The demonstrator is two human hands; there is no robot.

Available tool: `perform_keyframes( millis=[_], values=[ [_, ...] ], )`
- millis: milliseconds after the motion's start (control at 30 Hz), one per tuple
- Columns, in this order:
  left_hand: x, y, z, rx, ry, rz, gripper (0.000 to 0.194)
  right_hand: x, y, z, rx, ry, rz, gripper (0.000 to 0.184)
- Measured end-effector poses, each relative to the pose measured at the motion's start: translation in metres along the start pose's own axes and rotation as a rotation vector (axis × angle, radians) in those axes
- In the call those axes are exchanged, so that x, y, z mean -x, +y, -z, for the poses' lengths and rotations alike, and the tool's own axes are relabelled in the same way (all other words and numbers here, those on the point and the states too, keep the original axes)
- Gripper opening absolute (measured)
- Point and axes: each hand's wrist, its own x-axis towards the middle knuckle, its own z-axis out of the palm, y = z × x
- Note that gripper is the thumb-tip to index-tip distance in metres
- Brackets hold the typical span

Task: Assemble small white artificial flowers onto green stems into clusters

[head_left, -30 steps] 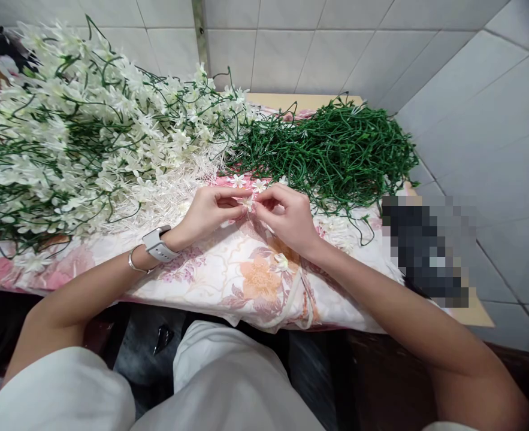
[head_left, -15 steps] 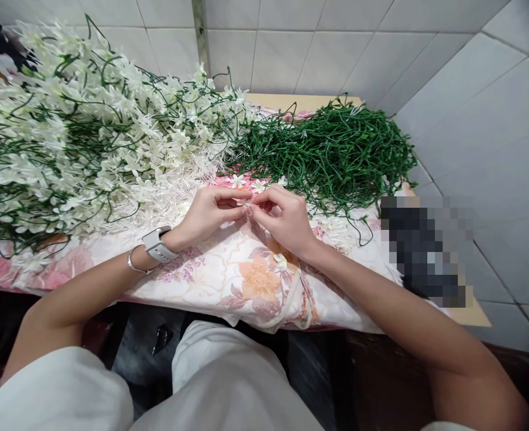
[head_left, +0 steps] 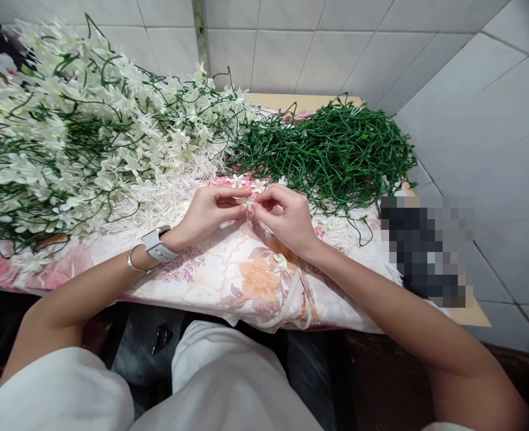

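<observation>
My left hand and my right hand meet over the middle of the floral cloth. Between my left fingertips is a small white artificial flower, pinched at its edge. The fingers of my right hand are closed in a pinch just beside that flower; what lies between them is too small to make out. Just beyond my fingertips lie a few loose white flower heads. Another flower head rests on the cloth nearer to my body.
A big heap of white flowers on green stems fills the left side, with thin white stamen-like pieces along its front. Bare green plastic stems are piled at the right. A pixelated dark object lies by the tiled wall.
My right fingertips have shifted slightly right, drawing a little apart from the left ones. The left hand stays nearly still with the flower.
</observation>
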Motion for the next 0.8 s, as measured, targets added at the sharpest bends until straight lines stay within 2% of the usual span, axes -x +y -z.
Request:
perform_keyframes(
  millis=[333, 467, 567, 600, 667, 733, 800],
  values=[
    [0.001, -0.006, -0.001, 0.023, -0.044, -0.052, 0.033, 0.002, 0.004, -0.001, 0.008, -0.014, 0.002, 0.009],
    [0.002, -0.004, -0.002, 0.036, -0.055, -0.055, 0.034, 0.003, 0.005, -0.002, -0.219, -0.064, -0.111, 0.004],
    [0.004, 0.001, -0.002, 0.121, -0.017, -0.028, 0.048, 0.002, 0.003, -0.001, -0.293, -0.043, -0.150, 0.005],
    [0.004, 0.003, -0.003, 0.168, -0.002, -0.003, 0.050, 0.001, 0.003, 0.000, -0.270, -0.011, -0.120, 0.006],
    [0.004, 0.004, -0.004, 0.253, -0.020, 0.095, 0.042, 0.001, 0.001, 0.002, -0.183, 0.053, -0.019, 0.012],
    [0.004, 0.005, -0.006, 0.300, -0.105, 0.211, 0.038, 0.001, 0.000, 0.004, -0.073, 0.087, 0.095, 0.018],
    [0.004, 0.004, -0.009, 0.326, -0.192, 0.260, 0.046, 0.002, 0.000, 0.004, 0.049, 0.105, 0.210, 0.022]
  ],
)
